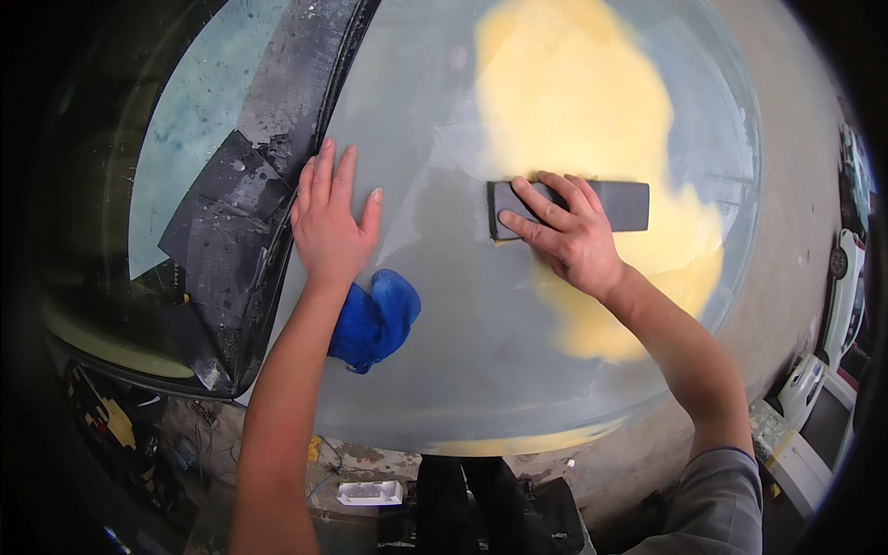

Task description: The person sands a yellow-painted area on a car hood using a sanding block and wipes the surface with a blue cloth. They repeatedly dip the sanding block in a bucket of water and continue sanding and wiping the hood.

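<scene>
A wide grey car panel (444, 305) with a big yellow patch (583, 102) lies in front of me, its surface wet-looking in places. My right hand (578, 236) grips a dark rectangular sanding block (622, 205), which rests flat where the grey meets the yellow. The thumb and fingers lie over its left half. My left hand (335, 208) is laid flat on the panel beside the windscreen edge, fingers stretched out and nothing in it. Just below that hand, partly behind my left forearm, a crumpled blue cloth (379, 319) sits on the panel.
Wet black sheets (236, 213) cover part of the windscreen at the left. Beneath the panel's near edge, a white tray (370, 493) is on the floor. Parked white cars (844, 296) stand at the far right beyond the concrete ground (782, 185).
</scene>
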